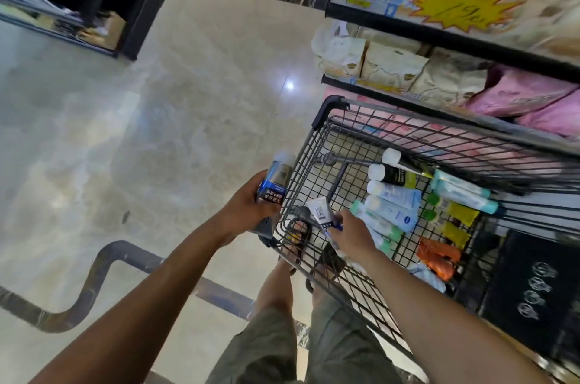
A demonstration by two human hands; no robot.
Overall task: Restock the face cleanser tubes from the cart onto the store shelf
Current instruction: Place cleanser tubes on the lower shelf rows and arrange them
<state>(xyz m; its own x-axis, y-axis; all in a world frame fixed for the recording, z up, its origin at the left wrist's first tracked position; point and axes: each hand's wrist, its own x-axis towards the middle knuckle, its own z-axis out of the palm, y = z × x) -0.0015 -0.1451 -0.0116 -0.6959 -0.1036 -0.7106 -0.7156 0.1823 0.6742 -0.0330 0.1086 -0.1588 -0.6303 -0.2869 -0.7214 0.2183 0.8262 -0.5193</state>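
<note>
A black wire cart [329, 107] stands at the right, with several face cleanser tubes [395, 195] lying in its basket. My left hand [248, 208] grips a blue and silver tube [277, 178] just outside the cart's left wall. My right hand [351, 231] is inside the basket near its left corner and holds a white tube with blue print [321, 211]. Further tubes in the basket are white, black, teal, green and yellow [455, 211].
A shelf unit [408, 16] with tissue packs and pink packs stands right behind the cart. A dark shelf unit [138, 0] is at the far left across the tiled aisle floor [157, 116]. Orange packets [437, 258] lie in the basket. My legs are below the cart.
</note>
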